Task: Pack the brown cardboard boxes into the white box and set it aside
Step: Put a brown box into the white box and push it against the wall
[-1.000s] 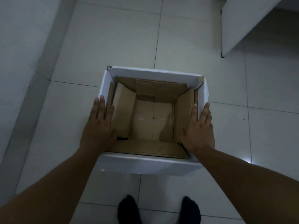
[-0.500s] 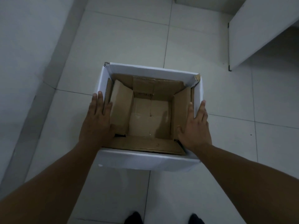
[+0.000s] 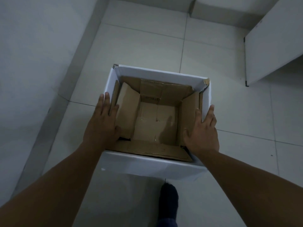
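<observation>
A white box point(image 3: 147, 166) is held in front of me above a tiled floor. Inside it sits a brown cardboard box point(image 3: 155, 118) with its flaps open, and its own inside shows nothing in it. My left hand point(image 3: 102, 123) clasps the white box's left wall, thumb inside against a brown flap and fingers outside. My right hand point(image 3: 202, 130) grips the right wall the same way, thumb inside, fingers outside. Both forearms reach in from the bottom of the view.
A wall with a grey skirting point(image 3: 54, 102) runs along the left. A white panel point(image 3: 272, 45) of furniture stands at the upper right. One dark-socked foot point(image 3: 168, 200) steps on the tiled floor point(image 3: 147, 43) under the box.
The box has been carried forward across the floor with both hands still on its walls. The far wall and skirting have come into view, and only one foot shows now.
</observation>
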